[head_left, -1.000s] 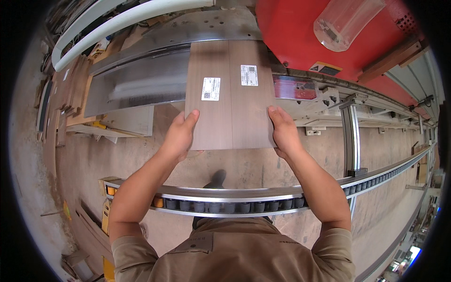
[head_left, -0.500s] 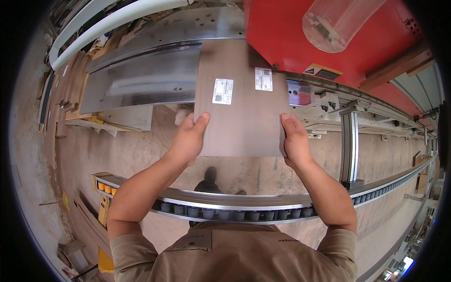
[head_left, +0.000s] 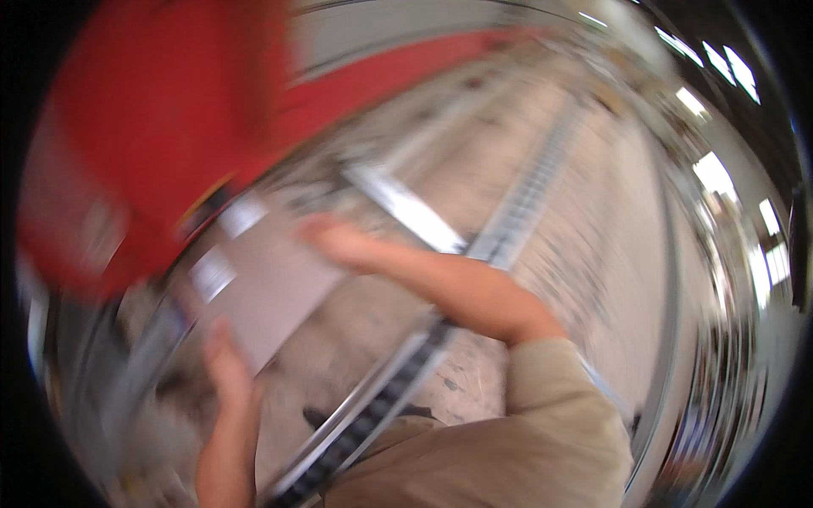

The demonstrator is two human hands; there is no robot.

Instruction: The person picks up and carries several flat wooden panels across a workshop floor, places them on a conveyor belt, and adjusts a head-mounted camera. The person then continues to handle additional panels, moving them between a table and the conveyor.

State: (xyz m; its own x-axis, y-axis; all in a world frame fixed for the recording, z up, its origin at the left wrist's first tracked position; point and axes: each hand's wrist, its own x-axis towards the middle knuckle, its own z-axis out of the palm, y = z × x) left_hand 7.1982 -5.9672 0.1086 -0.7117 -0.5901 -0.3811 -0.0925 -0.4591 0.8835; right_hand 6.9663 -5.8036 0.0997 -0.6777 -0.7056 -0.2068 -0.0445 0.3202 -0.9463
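Observation:
A flat brownish-grey board with two white labels lies between my hands, smeared by motion. My left hand is at its near left edge, thumb along the top face, fingers hidden at the edge. My right hand holds the opposite edge, its fingers blurred. The far part of the board, bearing the labels, lies beside the red machine housing.
A roller conveyor rail runs diagonally close to my body and on to the far right. A metal crossbar meets it. At the left is a blurred grey metal surface.
My view has swung strongly to the right, so the red machine and the board now show at the left. Both hands remain at the board's opposite edges.

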